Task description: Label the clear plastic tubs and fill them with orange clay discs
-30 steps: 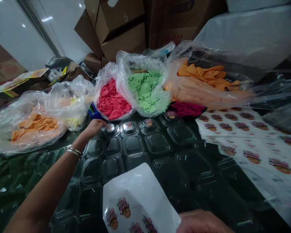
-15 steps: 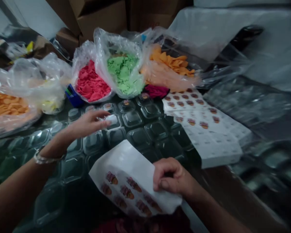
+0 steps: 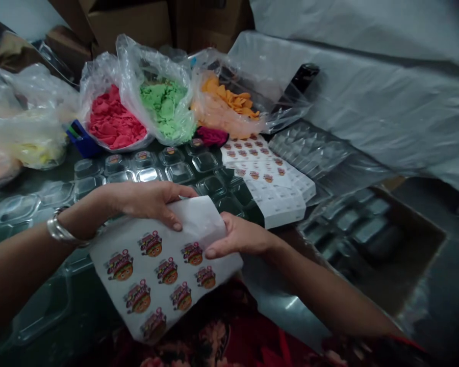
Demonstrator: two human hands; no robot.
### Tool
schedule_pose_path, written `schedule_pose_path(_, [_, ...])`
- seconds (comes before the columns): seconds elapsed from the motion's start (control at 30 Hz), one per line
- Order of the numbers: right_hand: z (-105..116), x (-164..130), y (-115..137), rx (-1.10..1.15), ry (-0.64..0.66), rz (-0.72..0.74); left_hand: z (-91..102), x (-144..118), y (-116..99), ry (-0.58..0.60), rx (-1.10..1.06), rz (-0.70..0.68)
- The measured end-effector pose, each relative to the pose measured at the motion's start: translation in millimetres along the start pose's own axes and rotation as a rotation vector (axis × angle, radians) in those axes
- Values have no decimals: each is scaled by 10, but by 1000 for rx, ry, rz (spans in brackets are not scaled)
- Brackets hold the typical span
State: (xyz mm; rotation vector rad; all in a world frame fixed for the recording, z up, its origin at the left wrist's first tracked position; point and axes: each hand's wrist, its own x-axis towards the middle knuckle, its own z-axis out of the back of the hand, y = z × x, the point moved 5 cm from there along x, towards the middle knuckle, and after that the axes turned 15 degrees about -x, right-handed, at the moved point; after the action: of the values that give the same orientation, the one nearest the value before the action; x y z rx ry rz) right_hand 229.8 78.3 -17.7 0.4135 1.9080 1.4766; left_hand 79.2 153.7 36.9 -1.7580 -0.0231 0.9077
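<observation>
A white sticker sheet (image 3: 168, 255) with several round cartoon-face stickers is tilted in front of me. My right hand (image 3: 240, 237) pinches its right edge, thumb on top. My left hand (image 3: 153, 201) lies across the upper edge of the sheet, thumb on the printed side and fingers partly behind it, so the sheet is between them. Beyond the hands, rows of clear plastic containers (image 3: 178, 172) cover the dark green table. Some in the far row carry a sticker, such as the container (image 3: 171, 153) near the green bag.
Open plastic bags hold red pieces (image 3: 117, 120), green pieces (image 3: 164, 107) and orange pieces (image 3: 229, 99) at the back. A stack of sticker sheets (image 3: 283, 199) lies to the right. A cardboard box (image 3: 416, 244) of clear containers stands lower right. A blue holder (image 3: 82, 140) sits left.
My left hand has come back from the containers to the sheet and now grips its upper edge. The sheet has moved left and faces up more. The view has turned right.
</observation>
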Motion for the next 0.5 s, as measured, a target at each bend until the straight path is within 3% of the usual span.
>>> schedule_pose_path(0.03, [-28, 21, -25, 49, -14, -7, 12, 16, -50, -58, 104, -75])
schedule_pose_path(0.1, [-62, 42, -65, 155, -95, 30, 13, -50, -123, -296, 337, -308])
schedule_pose_path(0.17, [-79, 37, -103, 223, -183, 75, -113, -236, -105, -550, 536, -552])
schedule_pose_path(0.2, [-87, 31, -116, 247, -216, 95, -229, -325, -43, -612, 605, -629])
schedule_pose_path(0.33, [-150, 17, -111, 229, -244, 147, -692, -476, 301, -577, 719, -698])
schedule_pose_path(0.5, [-303, 4, -3, 47, -198, 151, -789, -482, 447, -662, 812, -688])
